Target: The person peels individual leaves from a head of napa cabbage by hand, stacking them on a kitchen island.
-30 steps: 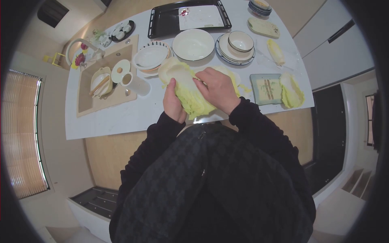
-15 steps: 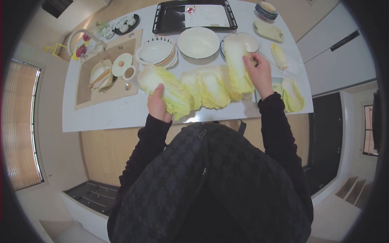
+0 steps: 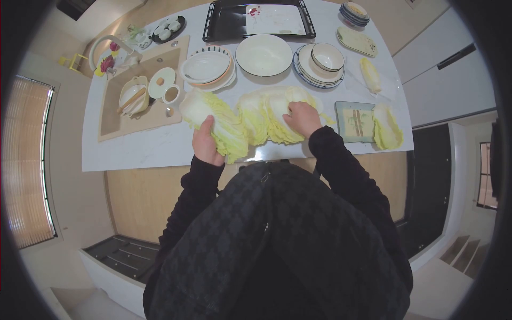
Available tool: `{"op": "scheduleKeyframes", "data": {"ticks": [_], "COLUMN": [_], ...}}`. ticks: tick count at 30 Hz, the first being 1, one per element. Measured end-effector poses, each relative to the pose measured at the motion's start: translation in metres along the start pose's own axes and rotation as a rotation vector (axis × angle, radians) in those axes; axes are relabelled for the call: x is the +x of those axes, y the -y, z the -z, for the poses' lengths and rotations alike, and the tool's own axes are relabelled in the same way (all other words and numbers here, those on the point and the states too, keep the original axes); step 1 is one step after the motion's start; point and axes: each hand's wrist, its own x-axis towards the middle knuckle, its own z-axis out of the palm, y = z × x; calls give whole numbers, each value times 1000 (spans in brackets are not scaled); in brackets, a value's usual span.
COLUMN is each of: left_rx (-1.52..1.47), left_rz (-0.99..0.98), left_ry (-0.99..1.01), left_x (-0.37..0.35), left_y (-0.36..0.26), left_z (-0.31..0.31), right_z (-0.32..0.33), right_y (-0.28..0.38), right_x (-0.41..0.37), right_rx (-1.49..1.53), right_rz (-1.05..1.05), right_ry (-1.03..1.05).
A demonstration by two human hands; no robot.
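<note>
My left hand [image 3: 207,142] is closed around a bundle of cabbage leaves [image 3: 216,120], its thumb on top, near the counter's front edge. To the right, my right hand [image 3: 302,118] has its fingertips pressed on the pale cabbage leaves [image 3: 272,114] spread on the counter. Another leaf [image 3: 386,128] rests against the right side of a rectangular patterned plate [image 3: 356,122]. A small yellow cabbage heart [image 3: 370,75] lies farther back on the right.
Behind the leaves stand a large white bowl [image 3: 264,55], stacked oval dishes [image 3: 205,68] and plates with a small bowl [image 3: 327,57]. A black tray [image 3: 226,24] lies at the back. The sink [image 3: 114,88] and a white cup [image 3: 172,95] are left.
My right hand has moved left and down from the raised leaf near the bowls to the leaves in the middle. The small bowl and rectangular plate now show fully.
</note>
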Motion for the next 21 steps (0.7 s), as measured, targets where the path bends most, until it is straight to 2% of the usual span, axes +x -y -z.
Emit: {"op": "scheduleKeyframes", "data": {"ticks": [3, 6, 9, 11, 14, 17, 21], "left_rx": [14, -9, -14, -3, 22, 45, 23], "left_rz": [-25, -11, -36, -30, -30, -33, -36], "left_ry": [2, 10, 25, -1, 5, -2, -20], "left_x": [0, 4, 5, 4, 2, -2, -1], "left_y": [-3, -5, -6, -5, -4, -6, -4], "left_z": [3, 12, 15, 14, 11, 6, 7], "right_z": [26, 54, 59, 39, 8, -14, -24], "right_y": [5, 0, -5, -17, -25, -25, -27], "right_x": [-14, -42, -64, -62, -49, -37, -38], "right_rx": [37, 198, 81, -112, -240, -218, -185], "right_rz": [-10, 178, 376, 579, 705, 781, 791], "right_ry": [-2, 33, 144, 21, -109, -209, -234]}}
